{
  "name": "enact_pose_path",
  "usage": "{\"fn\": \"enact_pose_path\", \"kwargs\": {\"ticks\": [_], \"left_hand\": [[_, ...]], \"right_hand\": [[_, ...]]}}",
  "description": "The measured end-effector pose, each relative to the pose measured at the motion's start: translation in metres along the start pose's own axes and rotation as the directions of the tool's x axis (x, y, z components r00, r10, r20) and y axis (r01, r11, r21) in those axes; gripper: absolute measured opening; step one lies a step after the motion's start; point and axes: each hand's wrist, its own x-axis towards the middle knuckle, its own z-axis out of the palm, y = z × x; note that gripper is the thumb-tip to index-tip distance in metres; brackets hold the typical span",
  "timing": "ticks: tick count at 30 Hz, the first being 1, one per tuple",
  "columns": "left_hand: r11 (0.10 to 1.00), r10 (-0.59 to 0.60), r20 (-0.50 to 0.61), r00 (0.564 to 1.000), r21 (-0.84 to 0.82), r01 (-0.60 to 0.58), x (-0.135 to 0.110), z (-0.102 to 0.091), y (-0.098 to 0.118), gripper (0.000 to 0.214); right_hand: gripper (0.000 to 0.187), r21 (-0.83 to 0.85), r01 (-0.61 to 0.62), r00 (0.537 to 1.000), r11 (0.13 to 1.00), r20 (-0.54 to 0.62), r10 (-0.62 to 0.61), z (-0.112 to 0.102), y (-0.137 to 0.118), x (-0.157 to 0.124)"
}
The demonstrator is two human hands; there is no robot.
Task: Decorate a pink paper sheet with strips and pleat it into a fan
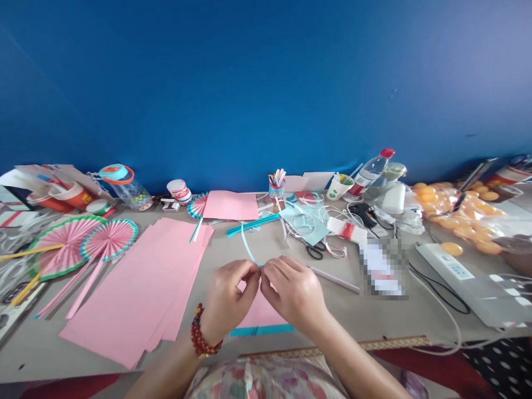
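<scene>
My left hand (233,296) and my right hand (294,288) meet fingertip to fingertip over the middle of the table, both closed in a pinch. A narrow pale blue strip (247,245) runs from the pinched fingertips toward the back; its end is hidden by the fingers. Beneath my hands lies a pink sheet (266,313), with a blue band (262,330) along its near edge. Just right of my right hand is a pale rod (336,280). Black-handled scissors (316,250) lie farther back.
A stack of pink sheets (137,288) lies left, beside finished-looking pleated fans (108,241). Blue strips (254,224), a light blue sheet (310,221) and a cup of sticks (276,188) are behind. At right are a power strip (446,260), cables and bagged orange balls (461,213).
</scene>
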Motion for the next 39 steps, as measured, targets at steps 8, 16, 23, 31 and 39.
{"fn": "enact_pose_path", "kwargs": {"ticks": [8, 16, 23, 31, 39], "left_hand": [[0.967, -0.143, 0.088, 0.986, -0.199, 0.158, 0.003, -0.007, 0.009, 0.02], [0.985, -0.121, 0.092, 0.988, -0.11, 0.131, -0.001, -0.007, 0.01, 0.019], [0.97, -0.146, 0.133, 0.98, -0.176, 0.169, -0.003, -0.009, 0.01, 0.018], [0.966, -0.16, 0.131, 0.978, -0.182, 0.182, -0.002, -0.009, 0.01, 0.018], [0.955, -0.152, 0.12, 0.981, -0.239, 0.177, -0.002, -0.009, 0.006, 0.018]], "right_hand": [[0.016, 0.348, -0.079, 0.997, 0.934, 0.022, 0.076, -0.012, 0.008, 0.002], [0.014, 0.403, -0.103, 0.993, 0.909, 0.098, 0.07, -0.017, 0.014, 0.003], [0.015, 0.448, -0.119, 0.992, 0.886, 0.094, 0.086, -0.012, 0.016, 0.002], [0.014, 0.409, -0.138, 0.99, 0.902, 0.048, 0.13, -0.01, 0.013, 0.001], [0.016, 0.445, -0.225, 0.974, 0.867, 0.087, 0.208, -0.014, 0.011, 0.004]]}}
